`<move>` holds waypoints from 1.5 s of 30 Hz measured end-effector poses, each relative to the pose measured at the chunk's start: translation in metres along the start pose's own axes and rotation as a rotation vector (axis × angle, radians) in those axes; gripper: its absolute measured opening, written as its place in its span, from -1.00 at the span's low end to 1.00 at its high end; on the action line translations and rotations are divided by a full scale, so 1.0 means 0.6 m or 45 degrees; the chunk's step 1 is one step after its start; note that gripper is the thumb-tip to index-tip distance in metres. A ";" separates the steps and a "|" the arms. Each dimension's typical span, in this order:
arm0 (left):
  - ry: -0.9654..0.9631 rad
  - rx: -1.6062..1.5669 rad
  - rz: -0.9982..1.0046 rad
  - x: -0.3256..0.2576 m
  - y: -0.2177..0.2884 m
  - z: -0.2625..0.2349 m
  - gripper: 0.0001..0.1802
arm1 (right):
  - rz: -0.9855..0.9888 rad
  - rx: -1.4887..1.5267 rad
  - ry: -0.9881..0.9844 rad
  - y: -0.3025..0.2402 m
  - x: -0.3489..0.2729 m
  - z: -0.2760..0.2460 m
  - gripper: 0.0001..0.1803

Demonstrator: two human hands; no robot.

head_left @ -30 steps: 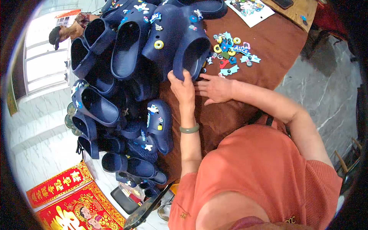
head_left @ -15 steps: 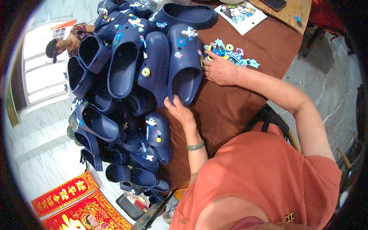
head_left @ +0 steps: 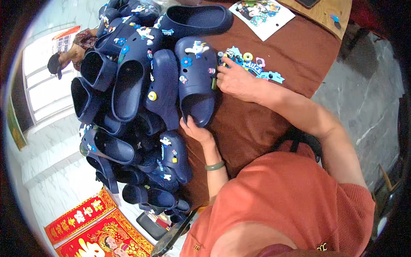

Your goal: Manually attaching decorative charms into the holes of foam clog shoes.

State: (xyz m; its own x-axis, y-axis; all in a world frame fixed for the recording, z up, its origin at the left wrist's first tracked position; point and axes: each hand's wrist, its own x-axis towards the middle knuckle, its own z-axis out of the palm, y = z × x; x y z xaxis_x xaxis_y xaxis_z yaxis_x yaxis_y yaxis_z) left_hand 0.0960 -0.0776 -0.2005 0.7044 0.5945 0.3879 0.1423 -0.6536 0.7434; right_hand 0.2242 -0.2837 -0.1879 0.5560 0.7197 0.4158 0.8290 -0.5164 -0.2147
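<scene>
Change: both hands have drawn nearer; view shifted, clog now lower in frame.
Left hand (head_left: 196, 130): fingers curled on the near heel rim of the navy clog (head_left: 197, 81), steadying it on the brown table (head_left: 265, 124).
Right hand (head_left: 233, 79): fingertips pinched at the clog's right edge; held piece not discernible.
Loose charms (head_left: 257, 68): just beyond right hand.
Progress: clog carries several charms; more loose.
Clog pile (head_left: 128, 107): left, mostly decorated.

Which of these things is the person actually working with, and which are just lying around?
In use:
- left hand at the heel of the navy clog
- right hand beside the colourful charms

Lying about:
- pile of navy clogs
- sticker sheet
- red and gold banners
</scene>
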 end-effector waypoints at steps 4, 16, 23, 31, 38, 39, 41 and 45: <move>0.025 -0.129 -0.031 0.003 0.001 0.003 -0.62 | -0.015 0.163 0.182 0.004 -0.001 0.011 -0.94; -0.025 -0.220 -0.002 0.013 0.047 -0.009 -0.48 | -0.137 0.178 0.349 0.012 0.024 0.008 -0.86; -0.288 -0.246 -0.081 -0.024 0.020 -0.025 0.04 | -0.288 0.006 0.386 -0.005 -0.001 -0.005 -0.86; -0.267 -0.483 -0.135 -0.033 -0.039 -0.080 -0.14 | -0.284 -0.050 0.296 -0.020 0.015 0.001 -0.82; -0.187 -0.920 -0.253 -0.007 -0.071 -0.058 -0.40 | -0.226 -0.162 0.268 -0.014 0.013 0.002 -0.80; -0.167 -0.927 -0.262 -0.007 -0.075 -0.060 -0.40 | -0.220 -0.142 0.262 -0.014 0.011 0.004 -0.80; -0.207 -0.966 -0.371 -0.009 -0.080 -0.062 -0.47 | -0.225 -0.122 0.250 -0.010 0.007 0.007 -0.79; -0.261 -1.089 -0.400 -0.016 -0.076 -0.069 -0.55 | -0.162 -0.116 0.229 -0.016 -0.002 0.004 -0.80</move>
State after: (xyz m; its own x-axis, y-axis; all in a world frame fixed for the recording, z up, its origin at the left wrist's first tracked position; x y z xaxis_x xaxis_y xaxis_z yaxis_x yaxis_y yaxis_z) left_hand 0.0539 -0.0344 -0.2156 0.8409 0.5381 0.0579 -0.1560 0.1385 0.9780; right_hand 0.2156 -0.2783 -0.1885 0.4212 0.6914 0.5869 0.8782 -0.4726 -0.0736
